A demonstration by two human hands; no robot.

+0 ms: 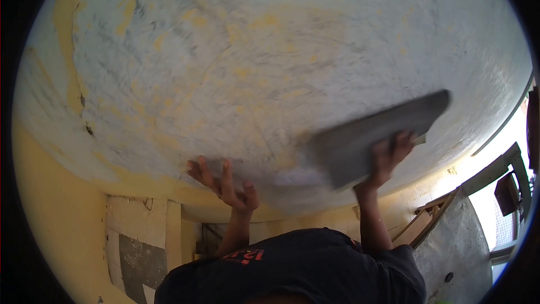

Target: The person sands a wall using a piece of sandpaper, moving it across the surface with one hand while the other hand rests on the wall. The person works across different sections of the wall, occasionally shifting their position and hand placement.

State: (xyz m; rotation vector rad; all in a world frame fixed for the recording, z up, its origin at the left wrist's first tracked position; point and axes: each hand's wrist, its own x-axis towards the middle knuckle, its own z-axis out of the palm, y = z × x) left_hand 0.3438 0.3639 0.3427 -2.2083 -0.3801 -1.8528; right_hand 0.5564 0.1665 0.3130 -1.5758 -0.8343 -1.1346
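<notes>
A grey sheet of what looks like sandpaper (360, 141), blurred by motion, lies against the patchy pale wall (270, 67). My right hand (385, 160) presses on it near its lower edge, with the fingers over its face; a thin paler edge shows beside the fingertips. To the left, my left hand (228, 186) is raised at the lower part of the wall with its fingers spread and nothing in it. Whether its fingertips touch the surface is hard to tell.
Yellow patches, scratches and a crack with small holes (84, 115) mark the wall. At lower right are a grey slab-like surface (455, 247), wooden pieces (430, 219) and a bright opening. A yellow wall (50, 191) and a grey-and-white patched panel (138, 247) stand lower left.
</notes>
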